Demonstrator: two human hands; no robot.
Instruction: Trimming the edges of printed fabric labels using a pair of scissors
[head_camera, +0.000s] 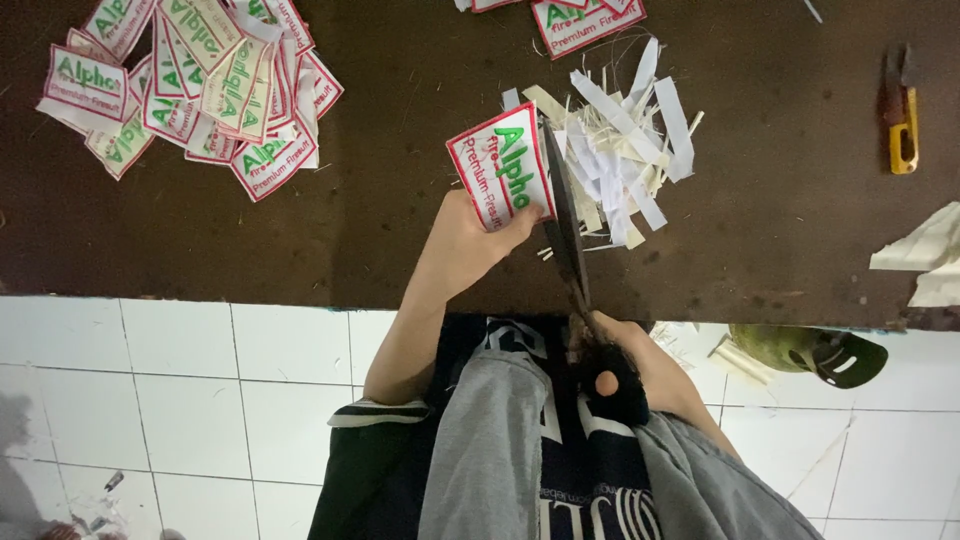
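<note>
My left hand (468, 238) holds a white cloth label (499, 167) with a red border and green and red lettering, thumb and fingers pinching its near edge above the dark table (350, 230). My right hand (620, 365) grips the black handles of a pair of scissors (565, 215). The dark blades run along the label's right edge. Just right of the blades lies a heap of white and cream trimmed strips (625, 150).
A pile of several matching labels (195, 85) lies at the table's far left; more labels (585, 18) sit at the top edge. A yellow-handled cutter (903, 115) and white paper scraps (925, 255) lie at right. White tiled floor (200, 400) and a green object (800, 348) show below.
</note>
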